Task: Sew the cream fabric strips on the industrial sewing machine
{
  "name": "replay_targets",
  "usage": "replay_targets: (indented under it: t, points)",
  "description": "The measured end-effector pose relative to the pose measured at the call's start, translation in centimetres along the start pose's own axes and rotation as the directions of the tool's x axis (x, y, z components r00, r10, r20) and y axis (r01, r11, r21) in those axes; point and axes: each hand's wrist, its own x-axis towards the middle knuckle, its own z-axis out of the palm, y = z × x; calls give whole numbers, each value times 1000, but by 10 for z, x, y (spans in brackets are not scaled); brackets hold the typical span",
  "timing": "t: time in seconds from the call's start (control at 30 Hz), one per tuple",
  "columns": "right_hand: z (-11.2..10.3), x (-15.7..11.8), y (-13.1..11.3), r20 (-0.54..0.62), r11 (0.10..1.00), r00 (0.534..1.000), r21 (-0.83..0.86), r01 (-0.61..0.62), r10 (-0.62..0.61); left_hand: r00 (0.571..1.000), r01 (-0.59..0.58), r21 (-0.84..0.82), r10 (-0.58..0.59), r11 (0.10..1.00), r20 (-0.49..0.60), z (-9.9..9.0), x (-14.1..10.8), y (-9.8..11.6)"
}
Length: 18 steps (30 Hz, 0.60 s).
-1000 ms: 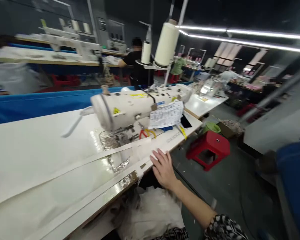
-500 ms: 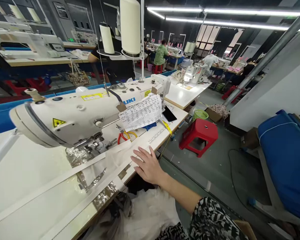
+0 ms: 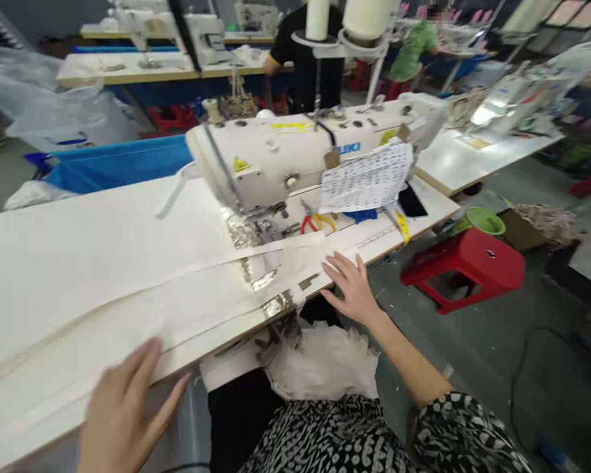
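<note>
A long piece of white fabric (image 3: 197, 305) lies across the table in front of the sewing machine (image 3: 270, 157). Over its left part is my left hand (image 3: 128, 401), somewhat blurred, with thumb and fingers apart; whether it touches the cloth I cannot tell. My right hand (image 3: 347, 286) rests flat near the fabric's right end at the table's front edge, fingers spread. Just behind the cloth lie red-and-yellow-handled pliers or snips (image 3: 318, 223). A handwritten sheet of paper (image 3: 367, 177) hangs on the machine's front.
To the right of the machine lie a black phone (image 3: 412, 200) and a yellow tape measure (image 3: 402, 226). A red stool (image 3: 465, 266) and a green basket (image 3: 480, 222) stand on the floor at right. Whitish cloth (image 3: 325, 361) sits on my lap. Co-workers sit beyond.
My view has swung left, so the machine appears further right. My left hand has come into view over the fabric. My right hand stays at the cloth's right end.
</note>
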Motion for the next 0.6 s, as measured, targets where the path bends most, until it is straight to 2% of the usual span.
replay_targets:
  t: [0.1,0.17,0.23,0.27,0.3,0.37,0.4,0.47,0.53,0.6]
  points:
    - [-6,-10,2,-88,998,995,9,57,-56,986,-72,99,86,993,-145,12,-28,-2]
    - [-5,-20,-3,-145,994,985,38,102,-96,971,-68,109,91,992,-221,24,-49,-7]
    - [1,-33,-15,-156,985,977,78,156,-143,969,27,96,-3,995,-245,40,-74,-16]
    - [6,-41,-23,-141,980,977,99,173,-158,968,117,86,-94,989,-234,51,-87,-22]
    - [12,-48,-33,-107,976,979,120,184,-171,958,219,69,-201,973,-205,62,-101,-29]
    - [23,-58,-52,14,962,977,182,205,-211,917,393,8,-391,919,-74,86,-124,-40]
    - [27,-60,-60,80,951,969,224,213,-236,887,462,-23,-461,887,10,96,-132,-43]
    - [28,-56,-72,150,925,948,308,224,-280,837,539,-78,-523,839,162,108,-139,-40]
    - [21,-36,-73,84,908,954,342,244,-288,800,580,-179,-514,795,310,103,-131,-26]
    - [12,-3,-63,-55,928,968,277,249,-243,779,603,-328,-446,728,442,78,-110,-6]
